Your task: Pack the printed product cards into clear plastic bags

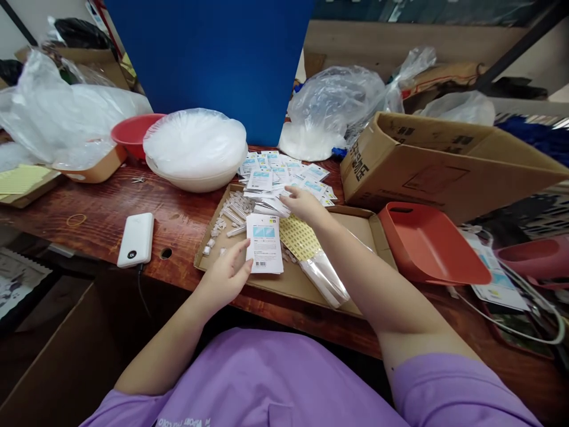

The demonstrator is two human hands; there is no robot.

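- Our left hand (224, 276), fingers apart, touched the card stack (265, 248) over the tray (288, 287).
- We couldn't tell our right hand's (307, 204) grip.
- The card stack seemed light, bendy, slippery; we judged 2 side edges best.

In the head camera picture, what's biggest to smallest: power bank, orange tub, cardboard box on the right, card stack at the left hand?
1. Cardboard box
2. Orange tub
3. Card stack and power bank: look too alike to rank

Worn on the head, that lone camera looks forward and down, close over the counter (100, 210), blue board (208, 65) beyond.
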